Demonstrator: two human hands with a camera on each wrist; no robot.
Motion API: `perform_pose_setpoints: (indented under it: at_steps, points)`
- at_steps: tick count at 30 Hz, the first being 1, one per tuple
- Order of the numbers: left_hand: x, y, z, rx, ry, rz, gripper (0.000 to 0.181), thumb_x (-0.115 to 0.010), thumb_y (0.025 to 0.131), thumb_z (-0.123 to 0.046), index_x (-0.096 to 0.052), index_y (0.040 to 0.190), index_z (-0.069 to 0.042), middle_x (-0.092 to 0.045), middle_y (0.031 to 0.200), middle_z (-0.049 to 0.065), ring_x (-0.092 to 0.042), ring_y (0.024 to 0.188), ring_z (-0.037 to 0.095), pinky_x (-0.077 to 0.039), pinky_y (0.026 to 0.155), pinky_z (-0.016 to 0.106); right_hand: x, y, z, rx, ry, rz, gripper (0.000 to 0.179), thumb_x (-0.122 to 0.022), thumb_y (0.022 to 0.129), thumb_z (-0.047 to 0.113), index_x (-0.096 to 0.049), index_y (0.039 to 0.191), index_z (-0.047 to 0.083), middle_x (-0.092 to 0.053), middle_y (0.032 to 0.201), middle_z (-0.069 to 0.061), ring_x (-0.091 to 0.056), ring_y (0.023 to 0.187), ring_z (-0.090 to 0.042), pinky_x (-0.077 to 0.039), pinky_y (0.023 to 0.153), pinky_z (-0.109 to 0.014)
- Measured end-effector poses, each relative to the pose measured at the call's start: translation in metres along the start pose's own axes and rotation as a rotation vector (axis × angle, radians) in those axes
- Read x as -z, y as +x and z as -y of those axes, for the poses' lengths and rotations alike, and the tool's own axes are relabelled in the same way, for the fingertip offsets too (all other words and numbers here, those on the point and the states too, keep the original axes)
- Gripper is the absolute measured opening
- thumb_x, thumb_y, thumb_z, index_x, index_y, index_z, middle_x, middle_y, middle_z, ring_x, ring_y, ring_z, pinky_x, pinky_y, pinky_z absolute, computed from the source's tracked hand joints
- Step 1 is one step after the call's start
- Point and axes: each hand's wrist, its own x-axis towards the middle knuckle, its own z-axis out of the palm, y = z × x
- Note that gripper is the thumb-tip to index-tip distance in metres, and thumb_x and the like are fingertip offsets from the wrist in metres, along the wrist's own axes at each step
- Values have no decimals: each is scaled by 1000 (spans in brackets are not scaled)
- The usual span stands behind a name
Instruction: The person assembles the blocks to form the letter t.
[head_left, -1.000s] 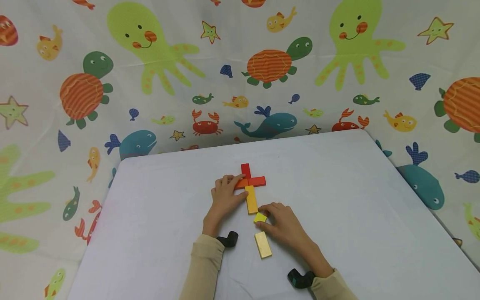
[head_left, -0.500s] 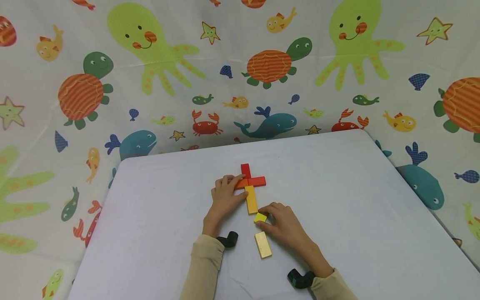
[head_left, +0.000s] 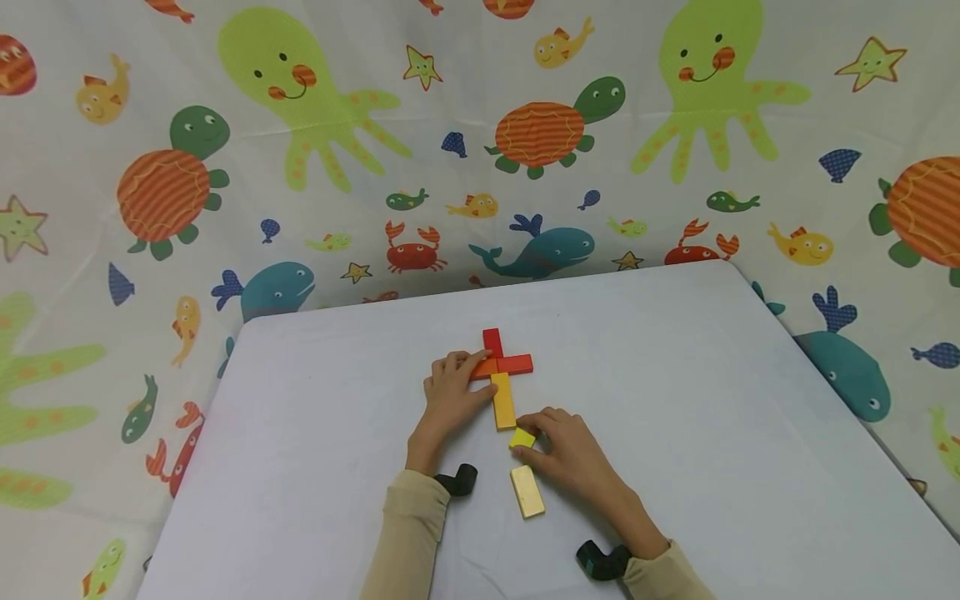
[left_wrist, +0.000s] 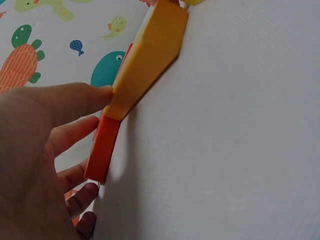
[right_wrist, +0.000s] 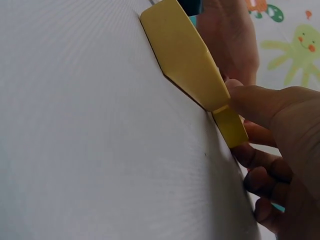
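My left hand (head_left: 448,398) rests beside a group of wooden blocks. Its thumb touches an amber block (head_left: 505,407), and its index finger reaches over an orange block (head_left: 483,368). One red block (head_left: 516,364) lies to the right of the orange one, and another red block (head_left: 492,342) points away from them. Just below the amber block's near end, my right hand (head_left: 568,450) pinches a small yellow block (head_left: 522,437) between thumb and index finger. A pale yellow block (head_left: 527,492) lies nearer to me, apart from the others. The right wrist view shows the yellow block (right_wrist: 231,129) at my fingertips.
All the blocks lie on a white table (head_left: 337,417). Behind it hangs a curtain (head_left: 450,100) printed with sea animals. A black wrist device (head_left: 459,481) sits at the left wrist, and a second black wrist device (head_left: 602,561) at the right.
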Motion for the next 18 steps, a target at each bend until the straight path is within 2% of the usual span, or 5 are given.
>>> perform_pose_setpoints:
  at_steps: [9, 18]
  points:
    - [0, 1, -1, 7, 0, -1, 62, -73, 94, -34, -54, 152, -27, -47, 149, 15, -33, 142, 39, -31, 113, 62, -3, -1, 1, 18, -15, -48, 38, -85, 87, 31, -75, 119, 14, -74, 107, 2, -65, 100, -16, -52, 92, -45]
    - [0, 1, -1, 4, 0, 0, 60, -72, 95, -34, -54, 152, -27, -47, 149, 15, -33, 142, 40, -31, 112, 61, -2, 0, 1, 5, -3, -8, 41, -85, 87, 33, -74, 122, 15, -72, 104, 5, -63, 100, -14, -50, 92, -42]
